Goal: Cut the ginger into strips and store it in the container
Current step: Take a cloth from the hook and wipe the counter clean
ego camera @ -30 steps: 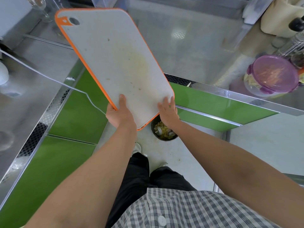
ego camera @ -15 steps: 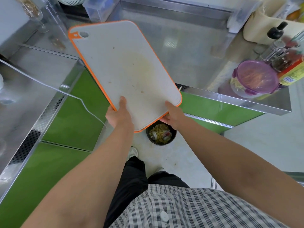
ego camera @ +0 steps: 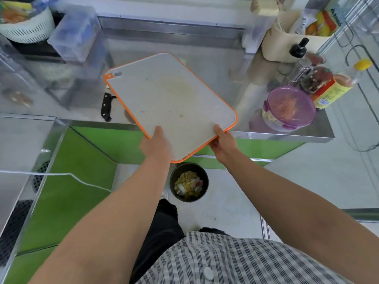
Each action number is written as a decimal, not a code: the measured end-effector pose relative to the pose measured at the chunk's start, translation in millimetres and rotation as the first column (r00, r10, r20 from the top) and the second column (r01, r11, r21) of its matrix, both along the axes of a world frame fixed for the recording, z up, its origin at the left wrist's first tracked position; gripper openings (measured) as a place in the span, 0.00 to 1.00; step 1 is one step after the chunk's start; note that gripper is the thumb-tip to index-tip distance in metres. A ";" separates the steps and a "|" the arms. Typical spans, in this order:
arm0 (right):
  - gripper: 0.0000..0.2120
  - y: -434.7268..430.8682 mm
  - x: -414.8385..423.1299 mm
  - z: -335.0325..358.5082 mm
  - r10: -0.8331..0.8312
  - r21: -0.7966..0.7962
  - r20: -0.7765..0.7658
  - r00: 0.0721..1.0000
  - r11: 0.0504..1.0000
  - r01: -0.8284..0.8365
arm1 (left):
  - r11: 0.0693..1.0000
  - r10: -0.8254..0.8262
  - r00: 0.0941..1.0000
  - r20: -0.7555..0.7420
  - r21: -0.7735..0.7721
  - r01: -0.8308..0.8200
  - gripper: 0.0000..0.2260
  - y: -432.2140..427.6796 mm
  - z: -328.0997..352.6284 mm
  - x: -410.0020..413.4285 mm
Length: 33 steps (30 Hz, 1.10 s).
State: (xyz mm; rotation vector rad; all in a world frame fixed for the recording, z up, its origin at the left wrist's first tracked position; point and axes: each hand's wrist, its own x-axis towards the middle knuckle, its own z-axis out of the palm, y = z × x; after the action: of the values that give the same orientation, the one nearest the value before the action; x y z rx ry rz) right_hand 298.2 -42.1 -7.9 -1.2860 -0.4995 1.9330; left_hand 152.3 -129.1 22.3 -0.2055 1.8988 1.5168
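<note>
Count: two hands, one cutting board, one knife, one container, one bin.

Left hand [ego camera: 156, 144]: grips the near left edge of the cutting board [ego camera: 172, 103], thumb flat on the top face, fingers hidden beneath.

Right hand [ego camera: 222, 143]: grips the near right edge, thumb on top, fingers curled under the orange rim.

Cutting board: white face, orange rim, hanging hole at the far left corner, yellowish stain near the middle, a few small specks. Held askew to the front edge of the worktop [ego camera: 215, 64], far part over the steel surface, near corner past that edge and above the bin [ego camera: 189, 182]. Cannot tell whether touching the worktop.

Knife [ego camera: 107, 107]: lies on the worktop just left of the board, black riveted handle in view, blade hidden behind the board.

Container [ego camera: 301, 95]: round, clear-walled, closed with a translucent purple clip lid. Stands near the right end of the worktop, right of the board and apart from it.

Ginger [ego camera: 284, 108]: inside the container, seen through lid and wall as thin pale and orange-tinted strips, blurred.

Bin: dark, round, on the floor in front of the green cabinet fronts, holds pale yellow scraps.
</note>
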 end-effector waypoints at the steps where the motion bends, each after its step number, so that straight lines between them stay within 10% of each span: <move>1: 0.04 8.1 -5.2 -1.3 -0.046 -0.005 0.007 0.999 0.999 0.046 | 0.999 -0.041 0.999 0.002 -0.003 0.041 0.20 11.6 -0.6 -7.3; 10: 0.04 59.7 -54.8 -16.9 -0.251 -0.034 0.091 0.964 0.966 0.255 | 0.962 -0.272 0.953 0.130 0.006 0.274 0.01 99.4 -8.1 -83.9; 33: 0.29 160.4 -48.8 -40.4 0.119 -0.042 0.664 0.739 0.992 -0.122 | 0.939 -0.330 0.943 0.039 -0.089 0.332 0.10 165.0 -49.9 -102.1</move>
State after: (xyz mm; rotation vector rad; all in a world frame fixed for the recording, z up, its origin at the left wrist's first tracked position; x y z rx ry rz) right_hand 249.5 118.3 -48.3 -1.9882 -0.9595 1.5084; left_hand 50.2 35.8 -27.6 0.0536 1.8777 1.1950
